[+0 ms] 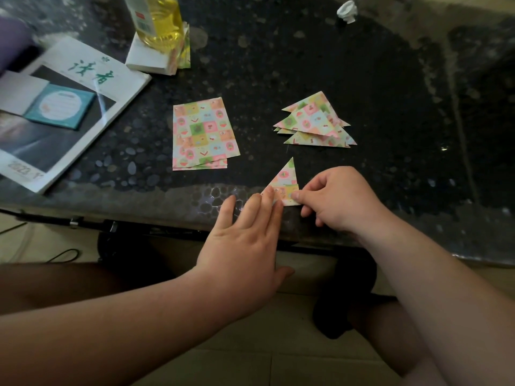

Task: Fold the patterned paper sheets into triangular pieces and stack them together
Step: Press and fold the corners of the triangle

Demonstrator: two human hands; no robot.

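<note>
At the six o'clock edge of the dark speckled surface (278, 65) lies a half-folded triangle (287, 181) of patterned paper, its tip pointing to twelve o'clock. The left grip (245, 240) is flat, its straight fingers pressing down on the triangle's seven o'clock corner. The right grip (340, 199) is closed, thumb and curled fingers pinching the triangle's five o'clock corner. At ten o'clock from this piece sits a stack of flat sheets (203, 132); at one o'clock, a loose pile of folded triangles (315, 121). A magazine (72, 107) lies at the surface's nine o'clock, a bottle (158, 18) of yellow liquid on a white box (147, 57) at eleven, and a crumpled white scrap (347, 11) at one.
</note>
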